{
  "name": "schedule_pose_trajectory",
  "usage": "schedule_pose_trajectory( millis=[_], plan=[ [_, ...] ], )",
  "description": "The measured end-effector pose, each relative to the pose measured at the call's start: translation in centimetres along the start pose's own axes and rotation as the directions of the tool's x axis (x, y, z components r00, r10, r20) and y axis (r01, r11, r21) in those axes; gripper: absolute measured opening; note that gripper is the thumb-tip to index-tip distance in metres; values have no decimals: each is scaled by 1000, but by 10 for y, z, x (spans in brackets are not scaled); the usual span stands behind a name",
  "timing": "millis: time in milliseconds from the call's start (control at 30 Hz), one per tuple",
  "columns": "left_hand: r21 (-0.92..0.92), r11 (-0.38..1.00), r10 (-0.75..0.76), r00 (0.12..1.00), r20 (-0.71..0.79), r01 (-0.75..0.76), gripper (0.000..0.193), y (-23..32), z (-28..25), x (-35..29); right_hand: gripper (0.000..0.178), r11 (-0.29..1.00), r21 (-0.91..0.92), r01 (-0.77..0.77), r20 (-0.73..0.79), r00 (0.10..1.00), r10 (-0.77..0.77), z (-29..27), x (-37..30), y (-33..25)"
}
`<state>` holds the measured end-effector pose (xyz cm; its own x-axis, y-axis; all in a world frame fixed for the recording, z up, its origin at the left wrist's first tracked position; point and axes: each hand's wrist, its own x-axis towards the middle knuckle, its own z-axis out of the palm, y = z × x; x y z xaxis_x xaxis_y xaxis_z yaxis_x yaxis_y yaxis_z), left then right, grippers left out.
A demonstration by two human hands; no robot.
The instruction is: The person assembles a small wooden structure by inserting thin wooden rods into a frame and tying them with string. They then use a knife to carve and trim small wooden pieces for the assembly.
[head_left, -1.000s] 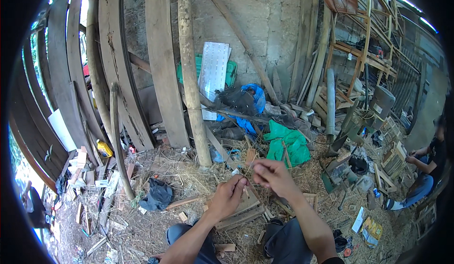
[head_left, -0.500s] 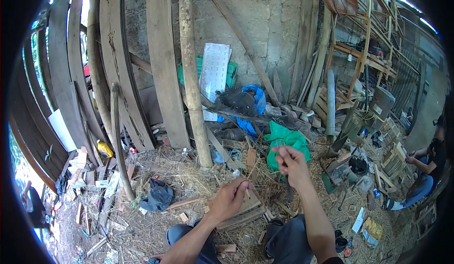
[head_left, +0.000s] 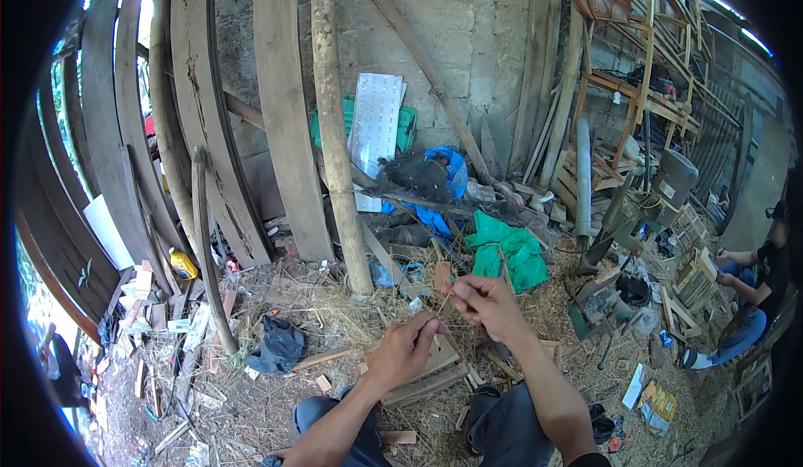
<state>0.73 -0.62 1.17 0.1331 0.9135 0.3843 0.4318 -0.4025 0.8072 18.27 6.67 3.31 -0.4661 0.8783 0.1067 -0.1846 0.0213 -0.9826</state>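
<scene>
A wooden block [head_left: 427,379] sits between the person's knees, and both hands are raised above it. The right hand [head_left: 493,310] pinches with thumb and fingertips; the left hand [head_left: 403,354] is closed, thumb pressed on curled fingers. Between them runs what looks like a thin strand [head_left: 442,305], too fine here to be sure of. Handling it well probably calls for firm pinches close together and a light, even pull, as it could snap.

Among the containers, a green case [head_left: 407,129] stands behind a white panel [head_left: 375,124] by the wall; its inside is hidden. A green plastic bag [head_left: 512,258] lies crumpled ahead, then a black bag [head_left: 278,346] to the left, contents unseen. Smallest, a yellow bottle [head_left: 182,264] stands by the boards [head_left: 222,132], its fill hidden.
</scene>
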Motion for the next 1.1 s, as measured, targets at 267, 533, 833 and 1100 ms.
schedule_pose_trajectory(
  millis=[267, 533, 833, 1100],
  plan=[
    [-15, 997, 70, 996, -59, -71, 17, -7, 5, -4, 22, 1000, 6, -3, -115, 993, 4, -12, 10, 4],
    [-107, 992, -60, 998, 3, 60, 21, -12, 4, -2, 23, 997, -54, 54, 9, 999, -53, -3, -6, -10],
    [-240, 970, -46, 999, -9, 42, 26, -5, 12, 6, 22, 998, -45, 32, 22, 999, -31, -6, 3, -3],
    [-283, 953, -100, 994, 53, 111, 28, -8, 9, 8, 24, 994, -3, 106, -120, 987, -106, -18, 14, 3]
  ],
)
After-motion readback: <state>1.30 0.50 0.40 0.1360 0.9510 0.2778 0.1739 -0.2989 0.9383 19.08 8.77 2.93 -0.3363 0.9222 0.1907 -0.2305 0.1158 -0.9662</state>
